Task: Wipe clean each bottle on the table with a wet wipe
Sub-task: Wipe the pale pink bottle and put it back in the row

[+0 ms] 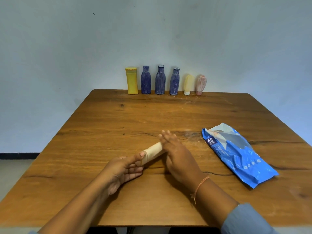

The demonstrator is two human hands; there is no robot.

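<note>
A cream-coloured bottle (pixel 152 150) lies tilted just above the wooden table (pixel 118 115), near its front middle. My left hand (pixel 125 169) grips its near end with thumb and fingers. My right hand (pixel 177 156) covers the far end, palm against the bottle and fingers stretched out; no wipe shows and its palm side is hidden. Along the far edge stand a yellow bottle (pixel 132 81), three blue bottles (pixel 146 80) (pixel 160 80) (pixel 174 81), a small cream tube (pixel 188 85) and a small pink bottle (pixel 200 85).
A blue pack of wet wipes (pixel 236 152) lies flat on the table to the right of my hands. A pale wall rises directly behind the row of bottles.
</note>
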